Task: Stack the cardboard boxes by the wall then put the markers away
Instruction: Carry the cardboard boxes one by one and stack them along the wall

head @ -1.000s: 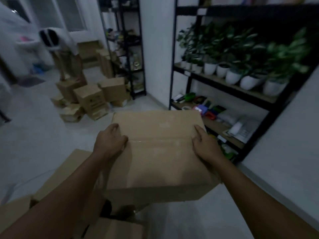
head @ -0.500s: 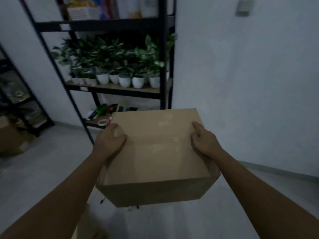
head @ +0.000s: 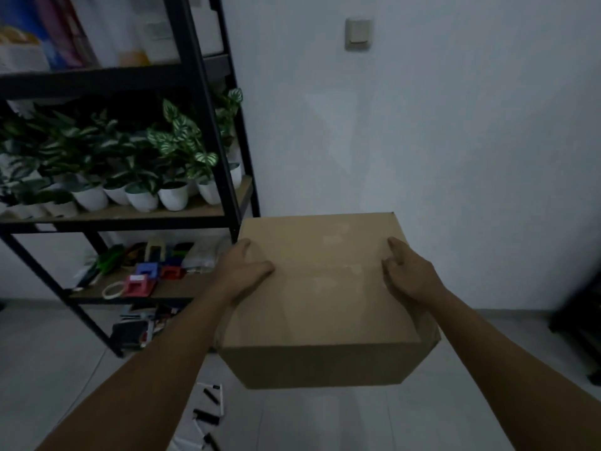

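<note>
A closed brown cardboard box (head: 322,301) hangs in the air in front of me, above the floor and facing a bare white wall. My left hand (head: 242,271) grips its left side with the thumb lying over the top face. On the opposite side my right hand (head: 408,273) holds it the same way. Down on the floor below my left forearm lie several markers (head: 208,415), black and white, scattered loosely.
A black metal shelf rack (head: 201,102) stands at the left against the wall, with potted plants (head: 143,177) in white pots and tape dispensers (head: 143,281) on lower boards. A light switch (head: 357,33) is high on the wall. A dark object (head: 582,323) stands at the right edge.
The view has swung to the right, from the pile of boxes and the shelves toward the bare wall. Both hands keep the same hold on the box. The markers have come into view.
</note>
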